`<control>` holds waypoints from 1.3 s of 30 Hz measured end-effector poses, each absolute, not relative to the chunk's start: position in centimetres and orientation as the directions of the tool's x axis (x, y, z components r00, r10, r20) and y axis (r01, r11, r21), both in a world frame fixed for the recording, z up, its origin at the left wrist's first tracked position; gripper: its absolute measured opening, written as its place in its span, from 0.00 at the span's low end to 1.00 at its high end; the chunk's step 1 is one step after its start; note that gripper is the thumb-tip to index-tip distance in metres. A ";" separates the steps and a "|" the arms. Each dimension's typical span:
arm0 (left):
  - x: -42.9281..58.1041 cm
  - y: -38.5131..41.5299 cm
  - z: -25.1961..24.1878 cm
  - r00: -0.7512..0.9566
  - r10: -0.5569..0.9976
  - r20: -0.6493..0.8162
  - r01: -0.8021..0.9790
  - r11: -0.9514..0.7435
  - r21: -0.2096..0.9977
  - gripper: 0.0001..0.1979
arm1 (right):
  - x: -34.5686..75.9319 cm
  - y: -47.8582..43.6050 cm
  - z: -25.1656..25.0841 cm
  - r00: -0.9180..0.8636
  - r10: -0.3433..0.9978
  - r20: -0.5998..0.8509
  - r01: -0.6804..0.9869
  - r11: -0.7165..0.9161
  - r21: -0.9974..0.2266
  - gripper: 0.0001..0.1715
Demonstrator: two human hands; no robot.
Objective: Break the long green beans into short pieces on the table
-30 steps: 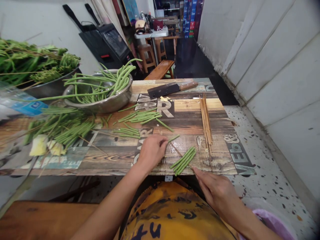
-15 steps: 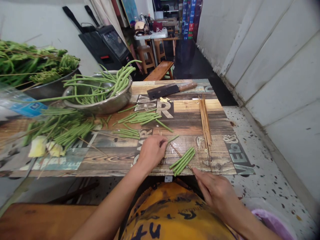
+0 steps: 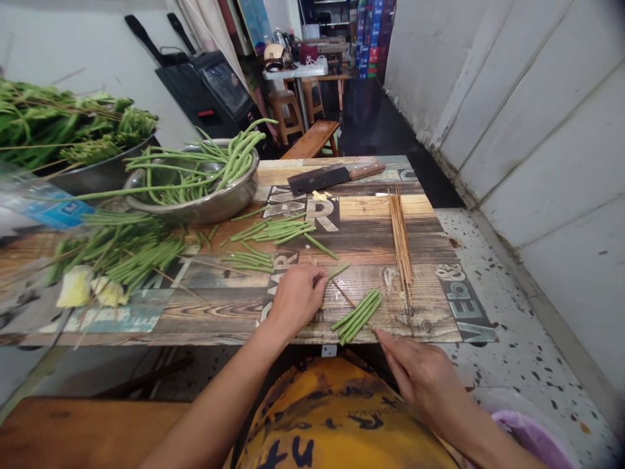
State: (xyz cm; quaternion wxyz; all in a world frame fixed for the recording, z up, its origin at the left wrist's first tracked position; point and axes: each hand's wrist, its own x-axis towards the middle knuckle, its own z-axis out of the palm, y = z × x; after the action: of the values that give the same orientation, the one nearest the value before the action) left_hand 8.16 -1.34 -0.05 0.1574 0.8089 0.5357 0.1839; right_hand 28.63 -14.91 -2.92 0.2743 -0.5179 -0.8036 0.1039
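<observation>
My right hand (image 3: 415, 365) is closed on the near end of a thin wooden skewer (image 3: 343, 292). Several cut green bean pieces (image 3: 357, 317) sit side by side, threaded across this skewer just above the table's front edge. Closed in a pinch, my left hand (image 3: 300, 293) holds another green bean piece (image 3: 338, 272) at the skewer's far tip. Whether the tip has entered that piece is hidden by my fingers. Beyond my left hand lie loose cut green beans (image 3: 283, 230). A bundle of bare skewers (image 3: 400, 241) rests on the table to the right.
A cleaver (image 3: 336, 176) lies at the table's (image 3: 215, 311) far edge. On the left stand a steel bowl (image 3: 209, 207) of long beans, a bigger basin (image 3: 81, 179) of greens, a pile of skewered beans (image 3: 141, 260) and a plastic bottle (image 3: 53, 207).
Almost nothing differs. Both hands keep their places on the skewer and the bean piece; the whole view has shifted very slightly.
</observation>
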 end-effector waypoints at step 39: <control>8.4 -1.2 0.2 0.480 0.866 0.142 0.736 -0.485 0.473 0.09 | 25.7 -9.7 -1.1 -0.375 0.926 0.051 0.898 0.376 -0.230 0.18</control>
State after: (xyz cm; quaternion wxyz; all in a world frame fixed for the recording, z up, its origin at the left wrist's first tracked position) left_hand 8.38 -1.24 0.18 0.1767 0.8419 0.4755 0.1841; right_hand 25.72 -9.67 -1.12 0.0856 -0.5525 -0.8251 0.0818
